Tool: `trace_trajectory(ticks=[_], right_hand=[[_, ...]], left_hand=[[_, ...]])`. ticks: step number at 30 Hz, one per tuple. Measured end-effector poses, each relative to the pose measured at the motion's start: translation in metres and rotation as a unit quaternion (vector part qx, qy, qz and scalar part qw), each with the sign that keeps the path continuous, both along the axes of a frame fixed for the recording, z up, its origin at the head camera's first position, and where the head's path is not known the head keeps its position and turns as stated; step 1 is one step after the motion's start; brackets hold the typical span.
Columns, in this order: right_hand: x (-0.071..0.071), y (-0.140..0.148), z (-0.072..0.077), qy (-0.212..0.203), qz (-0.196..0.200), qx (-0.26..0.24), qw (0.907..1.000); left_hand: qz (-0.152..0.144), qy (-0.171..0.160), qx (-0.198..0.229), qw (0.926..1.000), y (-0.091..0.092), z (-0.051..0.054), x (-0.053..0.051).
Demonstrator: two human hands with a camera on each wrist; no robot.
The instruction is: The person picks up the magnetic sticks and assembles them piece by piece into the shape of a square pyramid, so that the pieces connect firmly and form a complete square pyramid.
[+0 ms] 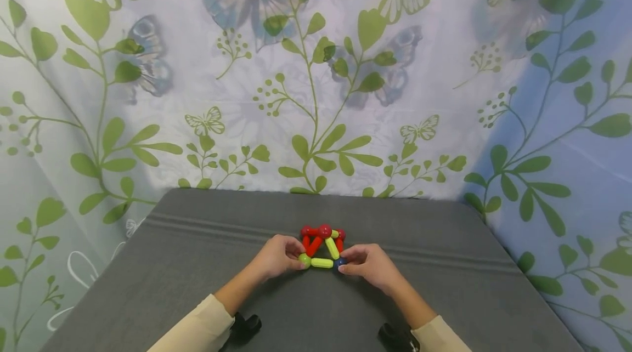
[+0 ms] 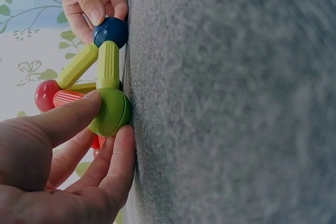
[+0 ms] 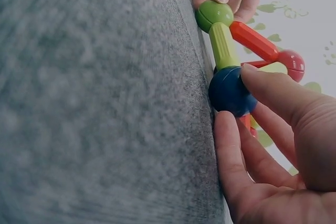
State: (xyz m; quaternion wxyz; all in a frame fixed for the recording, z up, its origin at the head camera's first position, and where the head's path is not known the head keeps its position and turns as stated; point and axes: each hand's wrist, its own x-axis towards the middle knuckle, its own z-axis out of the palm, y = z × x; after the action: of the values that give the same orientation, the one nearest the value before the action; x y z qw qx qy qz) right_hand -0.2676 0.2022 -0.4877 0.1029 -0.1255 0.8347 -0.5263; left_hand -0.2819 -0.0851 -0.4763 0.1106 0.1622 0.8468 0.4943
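Note:
A small frame of magnetic building rods and balls stands on the grey surface in the middle of the head view. My left hand [image 1: 279,256] pinches its green ball [image 2: 112,113] at the near left corner, between thumb and fingers. At the near right corner the dark blue ball [image 3: 231,92] is pinched by my right hand [image 1: 371,266]. A yellow-green rod [image 1: 322,263] joins these two balls. Behind it, red rods [image 1: 314,247] and another yellow-green rod [image 1: 332,248] rise to a red ball [image 1: 324,231]. Further red balls sit at the back, partly hidden in the wrist views.
The grey cloth-covered table [image 1: 197,280] extends around the hands, with raised seams across it. A curtain [image 1: 237,138] printed with leaves and butterflies hangs behind its far edge and along the sides. Black wrist mounts [image 1: 245,329] show below both forearms.

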Motion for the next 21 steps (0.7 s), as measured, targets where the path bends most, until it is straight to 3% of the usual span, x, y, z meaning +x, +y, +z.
trace_trajectory(ticks=[21], right_hand=[[-0.004, 0.0016, 0.001, -0.024, -0.008, 0.002, 0.9997]], left_hand=[[-0.001, 0.004, 0.006, 1.0, -0.0017, -0.0001, -0.0001]])
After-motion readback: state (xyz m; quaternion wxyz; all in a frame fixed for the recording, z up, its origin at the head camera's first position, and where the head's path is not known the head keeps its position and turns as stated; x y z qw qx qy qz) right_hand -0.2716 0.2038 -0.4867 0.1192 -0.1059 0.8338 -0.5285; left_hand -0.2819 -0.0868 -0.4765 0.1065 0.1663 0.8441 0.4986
